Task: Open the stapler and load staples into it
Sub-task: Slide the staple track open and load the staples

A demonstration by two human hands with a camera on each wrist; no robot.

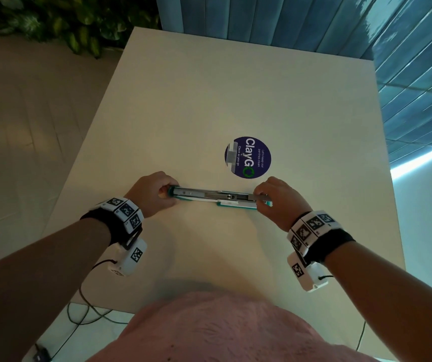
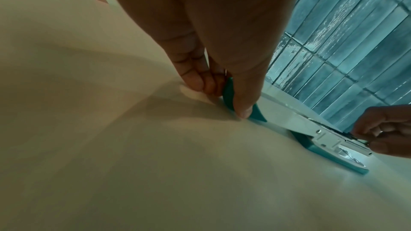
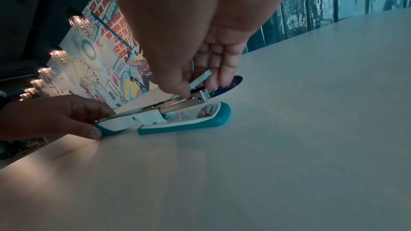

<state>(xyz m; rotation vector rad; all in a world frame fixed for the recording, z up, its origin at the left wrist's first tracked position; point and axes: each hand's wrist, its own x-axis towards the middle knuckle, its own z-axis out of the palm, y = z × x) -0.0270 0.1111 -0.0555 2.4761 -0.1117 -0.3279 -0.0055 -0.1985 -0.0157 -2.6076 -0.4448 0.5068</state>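
The teal-and-white stapler [image 1: 220,197] lies swung flat open on the table [image 1: 209,105]; left hand [image 1: 150,193] grips its cover end, right hand [image 1: 279,198] pinches staples [image 3: 200,78] over the channel.

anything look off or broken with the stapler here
Nothing stands out. The stapler lies swung fully open on the table, the left hand holding its top cover, the right hand pinching a staple strip over the metal channel.

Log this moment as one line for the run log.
stapler: open flat on table | left hand: holds cover end | right hand: pinches staple strip over magazine
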